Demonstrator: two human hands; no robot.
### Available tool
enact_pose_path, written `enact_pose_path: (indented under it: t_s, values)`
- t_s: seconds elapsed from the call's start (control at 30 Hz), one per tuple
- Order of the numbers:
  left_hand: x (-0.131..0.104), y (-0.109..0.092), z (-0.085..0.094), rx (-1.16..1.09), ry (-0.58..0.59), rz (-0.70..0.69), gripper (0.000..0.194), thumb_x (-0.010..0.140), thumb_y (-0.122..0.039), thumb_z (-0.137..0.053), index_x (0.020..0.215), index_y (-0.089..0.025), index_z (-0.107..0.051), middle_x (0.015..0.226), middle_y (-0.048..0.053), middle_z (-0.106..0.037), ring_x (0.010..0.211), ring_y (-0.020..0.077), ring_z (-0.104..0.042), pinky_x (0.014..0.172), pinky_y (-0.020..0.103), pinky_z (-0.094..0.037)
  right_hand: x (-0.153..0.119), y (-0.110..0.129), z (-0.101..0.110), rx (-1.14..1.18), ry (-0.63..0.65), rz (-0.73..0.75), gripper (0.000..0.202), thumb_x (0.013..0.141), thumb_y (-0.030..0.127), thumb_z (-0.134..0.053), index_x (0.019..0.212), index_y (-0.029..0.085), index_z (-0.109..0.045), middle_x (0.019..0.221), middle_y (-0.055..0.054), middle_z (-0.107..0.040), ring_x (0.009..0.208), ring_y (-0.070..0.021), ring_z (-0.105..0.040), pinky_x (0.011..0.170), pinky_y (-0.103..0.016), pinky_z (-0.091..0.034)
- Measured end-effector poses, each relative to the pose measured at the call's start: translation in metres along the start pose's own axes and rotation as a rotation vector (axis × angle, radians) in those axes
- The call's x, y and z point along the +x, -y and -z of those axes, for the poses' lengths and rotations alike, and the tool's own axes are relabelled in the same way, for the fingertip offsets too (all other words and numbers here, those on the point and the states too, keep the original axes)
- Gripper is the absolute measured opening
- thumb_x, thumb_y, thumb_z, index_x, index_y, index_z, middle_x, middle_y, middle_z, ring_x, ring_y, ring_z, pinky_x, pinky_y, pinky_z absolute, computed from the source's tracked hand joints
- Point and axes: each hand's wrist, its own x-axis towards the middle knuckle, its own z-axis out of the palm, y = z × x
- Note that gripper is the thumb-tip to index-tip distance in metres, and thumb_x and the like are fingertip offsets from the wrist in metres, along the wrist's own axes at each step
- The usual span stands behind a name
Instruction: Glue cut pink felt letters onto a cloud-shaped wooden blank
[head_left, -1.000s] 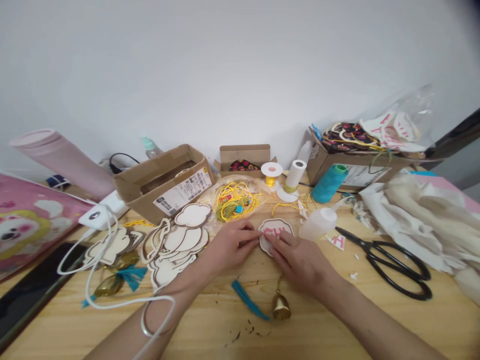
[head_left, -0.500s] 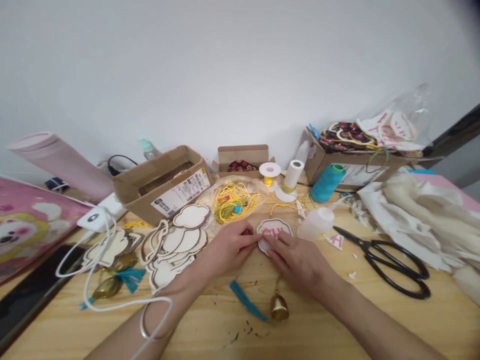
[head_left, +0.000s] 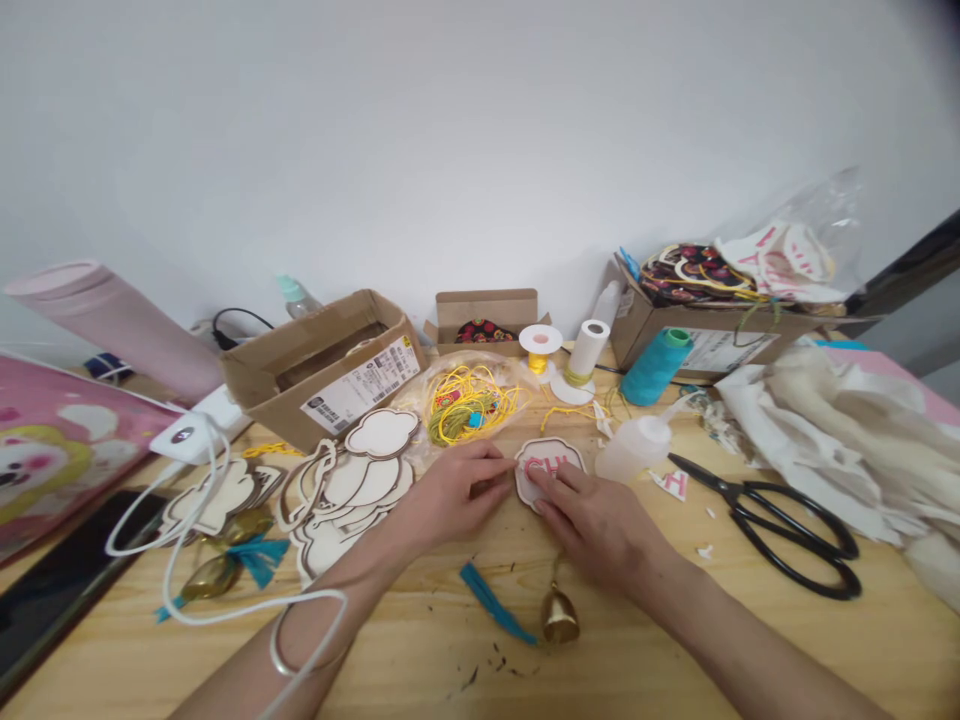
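Observation:
A scalloped plaque (head_left: 531,490) with a dark rim and pink letters lies flat on the wooden table. My right hand (head_left: 589,515) rests its fingertips on the plaque's lettering, fingers slightly apart, gripping nothing. At the plaque's left edge is my left hand (head_left: 466,490), its fingers parted and nothing between them. A brass bell (head_left: 559,615) lies nearer to me, beneath the right wrist, and a blue tassel strip (head_left: 496,603) is to its left. Blank wooden cut-outs (head_left: 382,434) are piled beyond the left forearm.
Black scissors (head_left: 780,520) and a squeeze bottle (head_left: 634,445) are on the right. Cardboard boxes (head_left: 315,375), thread spools (head_left: 656,367) and a bag of yellow cord (head_left: 469,405) stand behind. A white cable (head_left: 247,607) crosses the left forearm.
My left fingertips have drawn back slightly from the plaque and spread a little. My right hand has stayed on the lettering, almost unmoved.

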Motion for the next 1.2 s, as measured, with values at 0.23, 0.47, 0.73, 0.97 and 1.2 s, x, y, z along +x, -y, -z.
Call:
enact_pose_path:
  t_s: [0.23, 0.47, 0.73, 0.97, 1.2]
  values:
    - [0.0, 0.0, -0.001, -0.02, 0.007, 0.016, 0.021, 0.083, -0.02, -0.048, 0.095, -0.02, -0.066, 0.086, 0.005, -0.063, 0.079, 0.0144, -0.057, 0.071, 0.028, -0.045, 0.003, 0.002, -0.006, -0.103, -0.001, 0.008, 0.04, 0.092, 0.034, -0.027, 0.126, 0.022, -0.045, 0.106, -0.011, -0.062, 0.075, -0.0196, -0.065, 0.054, -0.026, -0.042]
    - [-0.001, -0.001, -0.001, 0.003, 0.0, 0.01, 0.024, 0.084, -0.021, -0.046, 0.096, -0.018, -0.066, 0.087, 0.006, -0.064, 0.08, 0.0147, -0.057, 0.071, 0.028, -0.045, 0.003, 0.003, -0.008, -0.151, -0.015, 0.012, 0.038, 0.092, 0.031, -0.028, 0.125, 0.023, -0.045, 0.099, -0.009, -0.063, 0.07, -0.0186, -0.065, 0.05, -0.025, -0.039]
    - [-0.001, -0.003, 0.0, -0.014, 0.004, 0.032, 0.025, 0.083, -0.021, -0.047, 0.1, -0.02, -0.065, 0.085, 0.006, -0.063, 0.079, 0.0153, -0.057, 0.072, 0.029, -0.046, 0.004, 0.003, -0.01, -0.136, -0.05, -0.007, 0.037, 0.091, 0.031, -0.032, 0.124, 0.024, -0.048, 0.099, -0.009, -0.064, 0.071, -0.0174, -0.065, 0.05, -0.025, -0.041]
    - [-0.001, -0.002, 0.0, 0.006, 0.004, 0.026, 0.024, 0.084, -0.022, -0.046, 0.098, -0.018, -0.065, 0.085, 0.006, -0.063, 0.078, 0.0151, -0.057, 0.07, 0.028, -0.045, 0.002, 0.0, -0.01, -0.099, -0.085, -0.001, 0.038, 0.09, 0.026, -0.032, 0.123, 0.021, -0.05, 0.102, -0.009, -0.065, 0.079, -0.0166, -0.066, 0.058, -0.023, -0.048]
    - [-0.001, -0.003, 0.001, 0.014, 0.021, 0.034, 0.023, 0.084, -0.022, -0.047, 0.097, -0.018, -0.066, 0.084, 0.006, -0.063, 0.078, 0.015, -0.057, 0.071, 0.027, -0.044, 0.004, 0.001, -0.01, -0.146, -0.082, 0.018, 0.038, 0.09, 0.026, -0.034, 0.125, 0.023, -0.049, 0.103, -0.009, -0.065, 0.074, -0.018, -0.067, 0.054, -0.025, -0.049]
